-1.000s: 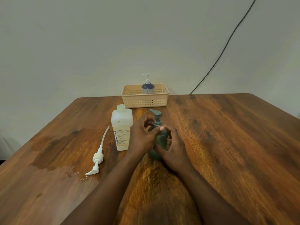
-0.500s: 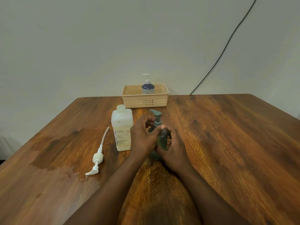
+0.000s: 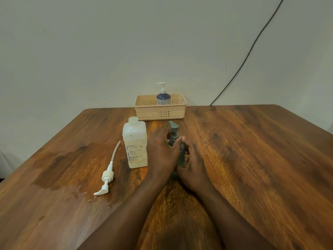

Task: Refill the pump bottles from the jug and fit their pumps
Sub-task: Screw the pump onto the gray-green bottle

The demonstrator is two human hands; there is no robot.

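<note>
At frame centre our left hand (image 3: 163,150) has turned further round the dark green plastic pump bottle's (image 3: 181,156) collar while our right hand (image 3: 193,165) grips its body, so the pump seems nearly tight.

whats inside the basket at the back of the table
One blue pump bottle stands upright in the basket, its white pump fitted and rising above the rim. The basket's front wall hides the bottle's base and the basket floor, so anything lying low there cannot be seen.

Jug (image 3: 135,144) just left of left hand (image 3: 162,150); loose pump (image 3: 107,175) farther left; basket (image 3: 160,109) behind; table (image 3: 261,159) right side open.
</note>
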